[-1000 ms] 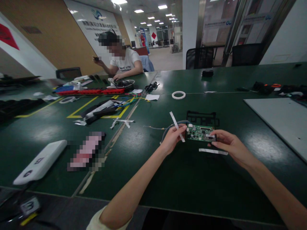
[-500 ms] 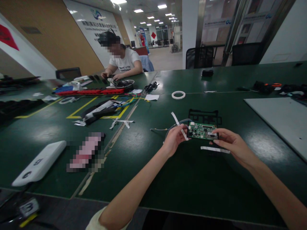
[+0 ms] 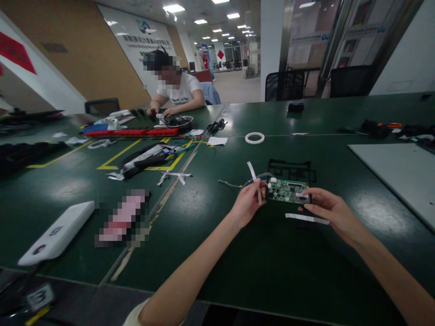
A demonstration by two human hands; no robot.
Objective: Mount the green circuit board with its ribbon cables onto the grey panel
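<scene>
A green circuit board [image 3: 287,191] in a dark frame is tilted toward me above the table. My right hand [image 3: 328,208] is closed on its right end, thumb in front. At the board's left edge, my left hand [image 3: 248,201] is closed with a strip of white tape [image 3: 251,170] pinched between thumb and fingers. Whether these fingers also grip the board is hard to see. Thin grey wires [image 3: 231,184] run out leftward from the board's left end. A second white tape strip [image 3: 306,218] lies below the board, close to my right hand.
Behind the board lies a black openwork frame [image 3: 292,168], with a roll of white tape [image 3: 254,138] farther back. On the left are a white power bank [image 3: 56,233], a blurred-out pink item [image 3: 124,217] and crossed tape pieces [image 3: 174,176]. A person [image 3: 185,90] sits across the table.
The tape strip in my left hand has turned more upright, its lower end swinging left. Both hands still hold on, and the whole view has shifted slightly.
</scene>
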